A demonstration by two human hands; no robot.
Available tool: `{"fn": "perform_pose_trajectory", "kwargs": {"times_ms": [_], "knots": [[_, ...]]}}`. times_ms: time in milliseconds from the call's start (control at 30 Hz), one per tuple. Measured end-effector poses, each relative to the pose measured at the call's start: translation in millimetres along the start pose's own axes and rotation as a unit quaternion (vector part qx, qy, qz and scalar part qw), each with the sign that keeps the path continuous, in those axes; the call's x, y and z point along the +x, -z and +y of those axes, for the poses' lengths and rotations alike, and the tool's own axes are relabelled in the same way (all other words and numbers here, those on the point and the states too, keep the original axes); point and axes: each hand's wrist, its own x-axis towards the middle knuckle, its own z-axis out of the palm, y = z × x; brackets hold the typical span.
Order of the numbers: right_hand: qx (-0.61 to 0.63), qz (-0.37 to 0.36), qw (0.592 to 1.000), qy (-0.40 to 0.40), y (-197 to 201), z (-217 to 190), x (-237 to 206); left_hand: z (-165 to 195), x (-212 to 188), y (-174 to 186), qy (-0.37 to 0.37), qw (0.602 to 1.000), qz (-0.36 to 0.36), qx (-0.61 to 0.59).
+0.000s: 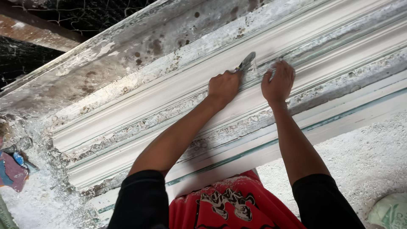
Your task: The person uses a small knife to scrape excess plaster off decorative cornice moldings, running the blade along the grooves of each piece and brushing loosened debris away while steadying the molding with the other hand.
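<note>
The scraper (pixel 246 62) is gripped tight in the left hand (pixel 223 87), blade angled into a groove of the plaster moulding (pixel 148 101), probably so the edge follows it. The right hand (pixel 278 82) is laid just beside it, fingers curled on the plaster and nothing held, likely for steadying.

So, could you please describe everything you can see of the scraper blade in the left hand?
The scraper blade is small, flat and grey, apparently metal, dusted with white. It juts up and to the right from the left hand, which closes over its handle and hides it. Its tip rests against a groove of the long white plaster moulding, close to the right hand, which lies on the moulding.
</note>
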Motion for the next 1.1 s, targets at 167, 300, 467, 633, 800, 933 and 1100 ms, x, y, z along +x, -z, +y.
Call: {"fn": "perform_pose_trajectory", "kwargs": {"times_ms": [167,300,467,633,800,933,1100], "knots": [[0.024,0.004,1.000,0.019,-2,12,0,-7,-13,23,0.009,0.999,-0.035,0.020],[0.027,-0.013,0.999,-0.012,-4,20,0,7,0,23,0.027,0.998,-0.044,0.045],[0.094,-0.083,0.992,0.011,-2,45,4,89,89,-24,-0.012,0.997,0.014,0.071],[0.232,-0.127,0.960,0.088,29,151,26,104,94,-10,0.009,0.996,-0.013,0.084],[0.022,-0.034,0.991,0.126,75,318,141,99,80,5,0.061,0.992,-0.055,0.094],[-0.102,-0.093,0.990,0.037,84,355,189,148,152,-33,0.048,0.992,-0.058,0.102],[-0.070,-0.105,0.992,-0.009,88,348,191,202,209,-52,0.006,0.998,-0.019,0.067]]}}
